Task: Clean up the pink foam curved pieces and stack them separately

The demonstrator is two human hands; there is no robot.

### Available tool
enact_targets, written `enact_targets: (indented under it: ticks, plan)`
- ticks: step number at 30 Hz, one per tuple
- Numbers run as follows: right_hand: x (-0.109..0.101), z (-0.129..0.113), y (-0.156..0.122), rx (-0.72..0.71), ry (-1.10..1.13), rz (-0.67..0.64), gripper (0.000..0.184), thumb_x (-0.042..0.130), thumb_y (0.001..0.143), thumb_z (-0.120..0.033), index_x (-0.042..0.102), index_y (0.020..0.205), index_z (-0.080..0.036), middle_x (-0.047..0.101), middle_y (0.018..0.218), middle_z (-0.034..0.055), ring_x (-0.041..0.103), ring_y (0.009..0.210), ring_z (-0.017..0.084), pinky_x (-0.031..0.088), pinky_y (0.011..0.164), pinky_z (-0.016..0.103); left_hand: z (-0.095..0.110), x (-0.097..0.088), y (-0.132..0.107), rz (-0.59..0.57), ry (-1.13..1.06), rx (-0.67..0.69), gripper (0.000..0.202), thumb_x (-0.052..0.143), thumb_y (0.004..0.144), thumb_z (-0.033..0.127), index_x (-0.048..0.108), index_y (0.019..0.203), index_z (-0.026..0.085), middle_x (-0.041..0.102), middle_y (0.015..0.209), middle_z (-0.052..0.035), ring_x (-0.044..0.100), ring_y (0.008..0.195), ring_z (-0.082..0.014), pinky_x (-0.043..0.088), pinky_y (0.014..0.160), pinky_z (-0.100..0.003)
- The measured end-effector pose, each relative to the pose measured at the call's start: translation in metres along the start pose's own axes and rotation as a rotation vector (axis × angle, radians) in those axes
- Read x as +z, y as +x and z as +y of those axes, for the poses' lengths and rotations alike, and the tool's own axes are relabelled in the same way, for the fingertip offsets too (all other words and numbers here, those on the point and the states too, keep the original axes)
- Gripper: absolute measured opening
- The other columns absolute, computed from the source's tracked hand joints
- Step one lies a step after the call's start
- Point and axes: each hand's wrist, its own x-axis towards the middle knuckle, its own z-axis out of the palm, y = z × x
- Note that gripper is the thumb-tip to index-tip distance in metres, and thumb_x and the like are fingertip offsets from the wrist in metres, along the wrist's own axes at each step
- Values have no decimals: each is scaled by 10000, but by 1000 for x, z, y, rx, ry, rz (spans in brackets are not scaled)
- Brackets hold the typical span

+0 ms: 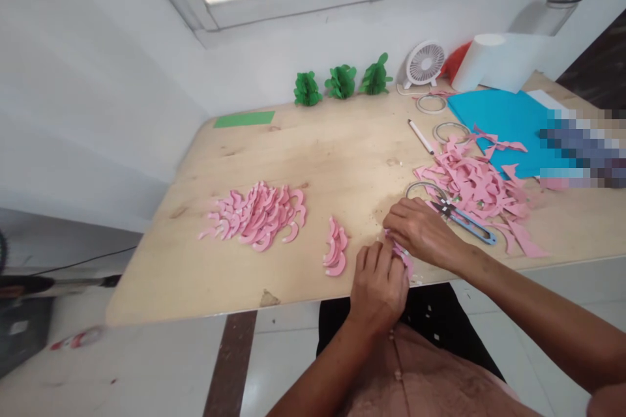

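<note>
At the table's front edge my left hand (380, 280) and my right hand (415, 225) are close together, fingers closed on a pink paper cutout (407, 262). My fingers cover most of it, and only its right side shows. Left of my left hand is a small row of overlapping curved pink cutouts (335, 251) with pale patches. Farther left is a large heap of similar cutouts (267, 212). Just right of my right hand, a pair of thread snips (472, 225) with blue handles lies by the pink paper scraps (472, 172).
Several thin tape rings (430, 97), a pen (420, 137) and a blue sheet (513, 117) lie to the right. Along the wall stand three green paper shapes (341, 81), a small fan (424, 64) and a white roll (474, 62). A green strip (244, 119) lies back left.
</note>
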Motion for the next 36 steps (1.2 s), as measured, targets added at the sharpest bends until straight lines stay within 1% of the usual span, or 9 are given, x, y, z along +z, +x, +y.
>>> enact_targets:
  ticks: [2,7,10,13,17,20,25,30,36]
  plan:
    - [-2,1,2,-41,-16,-17,127,573,866,-149,606,743,-160,617,770,56,500,795,208,287,699,318,0,0,1,3,-1,-4,133,524,818,145,610,911,103,645,1103,-177,567,961,-289,454,836,-444]
    - [-4,4,2,-88,-37,3,147,543,882,-142,603,750,-160,602,759,58,494,779,207,280,700,322,0,1,1,9,-7,-6,105,517,821,148,604,870,118,652,1074,-168,570,940,-282,457,820,-437]
    - [-3,5,1,-103,-31,5,148,543,883,-143,609,751,-162,600,752,59,497,781,210,281,701,326,0,1,1,5,-9,-12,108,516,824,149,601,884,120,645,1116,-174,571,951,-281,455,832,-444]
    - [-1,6,1,-102,-30,27,115,550,872,-138,611,775,-153,607,763,66,495,786,213,285,707,332,0,0,1,5,-8,-17,115,506,831,152,597,896,126,633,1165,-179,570,967,-281,456,832,-447]
    - [0,7,1,-112,-24,23,174,552,878,-147,602,711,-163,599,721,53,488,757,202,280,704,328,0,0,2,-4,-12,-19,111,504,829,148,595,890,131,638,1156,-177,576,961,-280,456,824,-441]
    - [0,8,0,-104,-10,24,193,554,885,-153,617,703,-162,606,718,54,493,761,200,276,706,327,0,0,2,0,-4,-18,103,509,823,145,596,877,130,633,1174,-178,578,953,-280,457,822,-441]
    - [1,10,-1,-84,39,3,160,580,871,-157,643,724,-160,610,709,44,499,748,196,272,694,325,0,0,1,0,2,-12,117,521,817,144,602,898,120,633,1180,-177,579,965,-288,454,834,-447]
    - [3,12,-1,-68,86,-17,137,590,854,-145,639,727,-159,627,721,44,501,743,190,266,684,320,0,0,0,-5,-2,-10,133,513,825,150,599,924,126,635,1186,-181,576,999,-292,453,845,-456]
    - [4,11,-1,-50,101,-22,136,581,854,-138,627,727,-155,638,735,50,512,751,194,269,684,319,0,0,1,-14,6,-10,127,510,823,150,599,910,126,644,1168,-178,580,969,-284,452,842,-453]
